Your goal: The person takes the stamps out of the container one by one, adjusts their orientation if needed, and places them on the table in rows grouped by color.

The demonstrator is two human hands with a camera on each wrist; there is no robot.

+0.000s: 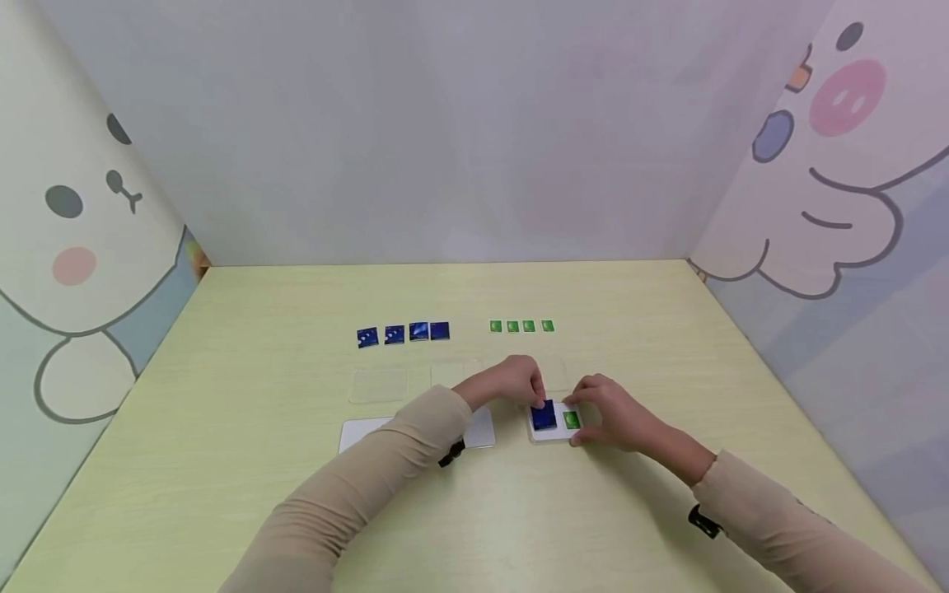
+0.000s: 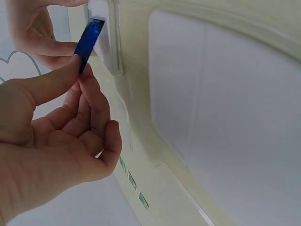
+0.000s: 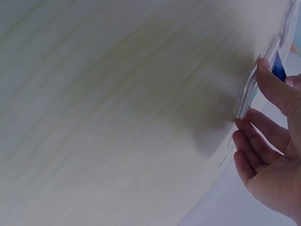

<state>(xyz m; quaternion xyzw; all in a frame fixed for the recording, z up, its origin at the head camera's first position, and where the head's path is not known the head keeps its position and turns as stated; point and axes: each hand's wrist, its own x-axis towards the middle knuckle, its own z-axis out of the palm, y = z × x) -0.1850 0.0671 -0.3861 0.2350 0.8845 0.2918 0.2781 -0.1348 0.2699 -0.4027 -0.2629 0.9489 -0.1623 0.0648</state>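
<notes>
Between thumb and forefinger, my left hand (image 1: 519, 380) pinches a small dark blue square piece (image 2: 89, 41) by its edge. In the head view this piece overlaps the left part of a small white card in a clear case (image 1: 560, 435). On the card's right part lies a green square sticker (image 1: 571, 420). My right hand (image 1: 611, 414) grips the case at its right end, thumb on the near edge and fingers on the far edge. The right wrist view shows its thumb (image 3: 273, 87) against the case's side, with the other fingers loosely curled below.
Several dark blue square pieces (image 1: 395, 334) lie in a row at the back left. Several green stickers (image 1: 512, 326) are lined up right of them. A clear tray (image 1: 379, 385) lies nearer, and a white panel (image 1: 363, 428) is partly hidden under my left forearm.
</notes>
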